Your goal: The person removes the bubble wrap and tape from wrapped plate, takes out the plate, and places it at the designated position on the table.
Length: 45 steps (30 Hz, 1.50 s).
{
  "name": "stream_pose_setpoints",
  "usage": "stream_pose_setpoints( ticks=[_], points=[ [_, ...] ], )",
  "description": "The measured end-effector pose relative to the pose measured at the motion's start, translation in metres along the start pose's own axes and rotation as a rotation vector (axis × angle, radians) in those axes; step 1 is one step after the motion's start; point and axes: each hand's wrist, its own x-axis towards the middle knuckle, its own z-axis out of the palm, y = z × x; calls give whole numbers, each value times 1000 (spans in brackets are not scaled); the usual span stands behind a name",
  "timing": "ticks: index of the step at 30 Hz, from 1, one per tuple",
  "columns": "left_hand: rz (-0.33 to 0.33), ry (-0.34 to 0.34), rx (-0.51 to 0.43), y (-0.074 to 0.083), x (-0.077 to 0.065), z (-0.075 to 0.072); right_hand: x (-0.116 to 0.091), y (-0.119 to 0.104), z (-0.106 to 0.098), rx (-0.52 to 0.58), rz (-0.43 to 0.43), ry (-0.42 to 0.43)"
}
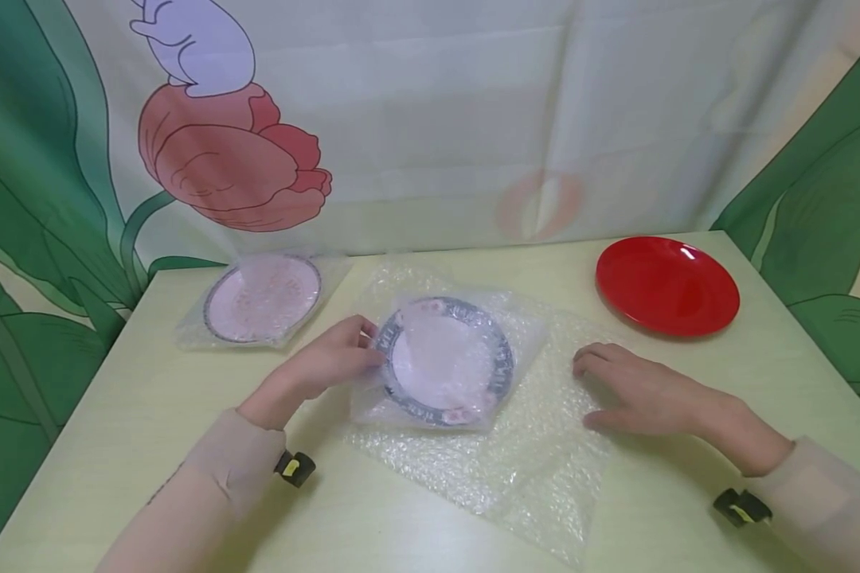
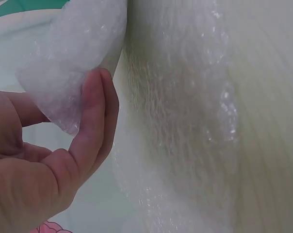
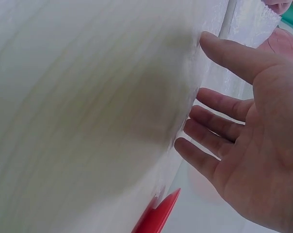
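A plate with a blue patterned rim [image 1: 440, 362], wrapped in clear bubble wrap, is at the middle of the table. It lies over a larger sheet of bubble wrap [image 1: 523, 469]. My left hand [image 1: 340, 352] pinches the wrapped plate's left edge; in the left wrist view, thumb and fingers hold a folded bubble-wrap corner [image 2: 59, 87]. To the right, my right hand [image 1: 641, 390] is spread at the sheet's right edge, palm down, holding nothing. Its fingertips [image 3: 197, 114] are close to the sheet; I cannot tell whether they touch.
Another bubble-wrapped plate [image 1: 265, 298] lies at the table's back left. A bare red plate [image 1: 666, 285] sits at the back right, beyond my right hand. Behind the table [image 1: 186, 414] hangs a printed curtain [image 1: 430, 119] with a flower and leaves.
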Motion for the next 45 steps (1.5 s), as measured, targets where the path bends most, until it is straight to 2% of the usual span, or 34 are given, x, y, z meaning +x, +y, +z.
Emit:
stream_pose_setpoints(
  ticks=[4,15,20,24,29,35,38,42,45],
  points=[
    [-1,1,-29,-2,-2,4,0,-1,0,1,13,-4],
    [-5,-38,-6,-5,-7,8,1,-1,0,-10,0,-9],
    [4,-57,124,-6,-9,10,1,-2,-1,-13,-4,-15],
    [-15,-87,233,-4,-11,12,2,-3,-1,-20,20,-27],
    [-26,-87,333,0,-13,10,3,-3,-1,-26,36,-37],
    [-8,-7,490,5,-13,9,3,-3,-2,-19,14,-11],
    [28,49,522,10,-15,9,6,-5,-3,-8,11,30],
    [137,139,543,15,-16,12,11,-12,-6,35,-14,62],
    [254,210,553,18,-16,17,16,-17,-7,67,-44,55]
  ],
)
